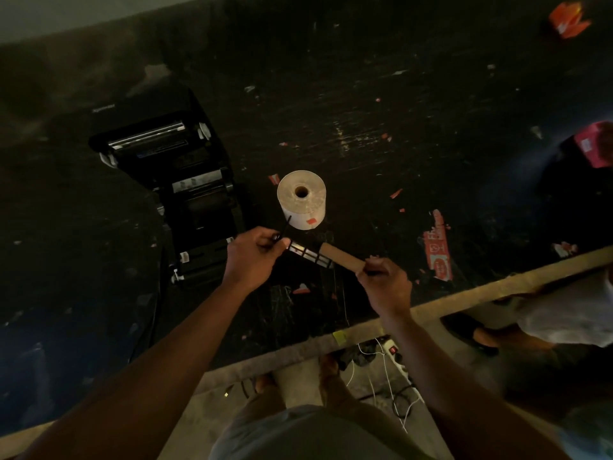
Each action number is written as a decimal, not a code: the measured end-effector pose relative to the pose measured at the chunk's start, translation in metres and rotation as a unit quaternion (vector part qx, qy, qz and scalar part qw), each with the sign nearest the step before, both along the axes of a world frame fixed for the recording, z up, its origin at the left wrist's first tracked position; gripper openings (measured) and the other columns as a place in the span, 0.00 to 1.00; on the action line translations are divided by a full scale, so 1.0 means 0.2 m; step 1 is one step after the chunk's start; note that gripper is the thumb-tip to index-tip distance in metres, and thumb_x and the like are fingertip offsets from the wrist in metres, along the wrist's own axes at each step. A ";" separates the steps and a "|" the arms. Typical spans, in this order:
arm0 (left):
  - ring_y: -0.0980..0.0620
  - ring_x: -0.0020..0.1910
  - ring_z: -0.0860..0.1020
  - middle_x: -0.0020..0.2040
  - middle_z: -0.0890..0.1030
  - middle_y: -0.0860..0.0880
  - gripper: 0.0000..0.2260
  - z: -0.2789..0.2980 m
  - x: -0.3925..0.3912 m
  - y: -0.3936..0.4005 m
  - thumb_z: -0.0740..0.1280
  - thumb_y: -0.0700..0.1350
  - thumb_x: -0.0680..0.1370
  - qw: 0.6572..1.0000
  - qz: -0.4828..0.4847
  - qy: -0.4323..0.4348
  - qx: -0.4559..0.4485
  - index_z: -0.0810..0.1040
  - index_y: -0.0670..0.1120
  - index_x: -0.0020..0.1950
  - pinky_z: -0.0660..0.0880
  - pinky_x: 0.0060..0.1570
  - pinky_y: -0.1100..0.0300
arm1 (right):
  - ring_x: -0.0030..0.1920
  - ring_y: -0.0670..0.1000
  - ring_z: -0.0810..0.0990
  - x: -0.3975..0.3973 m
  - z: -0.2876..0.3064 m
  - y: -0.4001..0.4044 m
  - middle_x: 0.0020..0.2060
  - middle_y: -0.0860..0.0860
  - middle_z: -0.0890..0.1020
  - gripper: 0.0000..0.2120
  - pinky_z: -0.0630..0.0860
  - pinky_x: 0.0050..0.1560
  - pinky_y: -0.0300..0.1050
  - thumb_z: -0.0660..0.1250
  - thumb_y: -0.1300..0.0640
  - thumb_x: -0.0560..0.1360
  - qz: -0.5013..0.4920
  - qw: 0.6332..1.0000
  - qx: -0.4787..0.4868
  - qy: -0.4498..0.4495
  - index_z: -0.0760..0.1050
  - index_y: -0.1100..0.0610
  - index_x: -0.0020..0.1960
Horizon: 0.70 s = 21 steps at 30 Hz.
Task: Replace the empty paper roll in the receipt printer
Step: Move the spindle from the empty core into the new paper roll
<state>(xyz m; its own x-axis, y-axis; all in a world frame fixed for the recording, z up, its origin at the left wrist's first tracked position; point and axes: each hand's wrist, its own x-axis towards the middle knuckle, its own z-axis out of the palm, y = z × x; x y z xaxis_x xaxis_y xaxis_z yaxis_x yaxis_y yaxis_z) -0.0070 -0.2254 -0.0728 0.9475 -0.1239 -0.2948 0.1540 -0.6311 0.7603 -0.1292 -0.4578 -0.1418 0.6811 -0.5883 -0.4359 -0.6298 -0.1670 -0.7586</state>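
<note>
A black receipt printer (172, 180) sits on the dark table with its lid open, left of centre. To its right a full white paper roll (302, 199) stands on end. Just in front of the roll I hold a black spindle (308, 253) that carries a brown empty cardboard core (341, 257). My left hand (253, 257) grips the spindle's left end with its black flange. Closed around the right end of the core is my right hand (386, 287). The core is partly off the spindle, toward the right.
Red paper scraps, among them a larger red label (438, 250), lie on the black tabletop (365, 111). The wooden table edge (464, 293) runs diagonally below my hands. A power strip (396, 356) with white cables lies on the floor. Another person's leg (564, 313) is at right.
</note>
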 end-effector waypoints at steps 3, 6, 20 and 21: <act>0.58 0.41 0.87 0.47 0.88 0.49 0.11 0.00 0.02 -0.01 0.75 0.48 0.78 0.998 -0.003 0.057 -0.018 0.84 0.46 0.59 0.81 0.41 0.67 | 0.40 0.42 0.80 0.02 0.01 0.04 0.57 0.45 0.77 0.17 0.76 0.38 0.36 0.77 0.48 0.75 0.078 0.984 -0.150 -0.046 0.80 0.49 0.61; 0.46 0.47 0.88 0.46 0.89 0.43 0.10 0.01 0.02 -0.04 0.75 0.46 0.78 0.984 0.022 0.141 -0.107 0.85 0.45 0.57 0.85 0.47 0.59 | 0.39 0.43 0.86 0.09 0.03 0.09 0.47 0.46 0.87 0.13 0.77 0.36 0.33 0.75 0.51 0.77 0.103 0.989 0.061 -0.089 0.82 0.54 0.59; 0.49 0.61 0.77 0.65 0.74 0.48 0.17 -0.04 0.05 -0.13 0.73 0.53 0.76 0.958 -0.134 -0.163 0.196 0.78 0.52 0.64 0.79 0.49 0.57 | 0.46 0.47 0.88 -0.14 -0.14 0.08 0.48 0.50 0.88 0.12 0.86 0.49 0.50 0.75 0.60 0.76 0.059 0.996 0.049 -0.052 0.83 0.54 0.59; 0.49 0.61 0.76 0.64 0.73 0.49 0.18 -0.03 0.07 -0.14 0.74 0.54 0.75 0.950 -0.138 -0.200 0.197 0.77 0.52 0.63 0.77 0.48 0.58 | 0.48 0.45 0.87 -0.14 -0.13 0.09 0.50 0.48 0.87 0.13 0.86 0.50 0.48 0.76 0.59 0.76 0.072 0.996 0.015 -0.045 0.83 0.52 0.60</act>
